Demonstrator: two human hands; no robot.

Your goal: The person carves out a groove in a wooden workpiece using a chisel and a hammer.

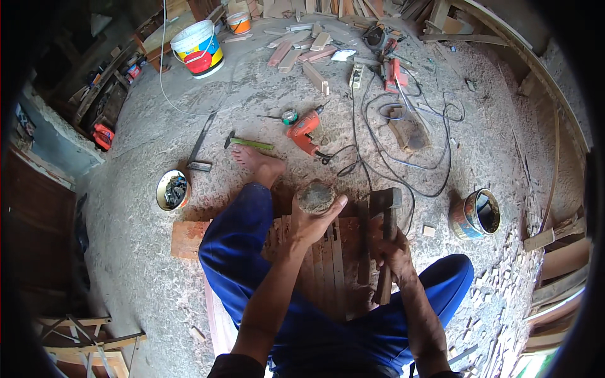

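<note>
Left hand (312, 222) curled round a round-faced block (316, 199), right hand (396, 256) closed on a dark hammer (389, 220) — both over wooden slats (322, 271) between the knees. Clutter in front: orange drill (304, 131), green-handled hammer (253, 144) by the bare foot (255, 161), black cable (355, 126) looping right, left tin (162, 189) full of bits, right tin (465, 220). Offcuts (321, 41) and bucket (196, 44) further back. Grey floor (138, 233) — rough, dusty, wood chips (491, 286) lower right; planks (561, 286) along the right side.
</note>
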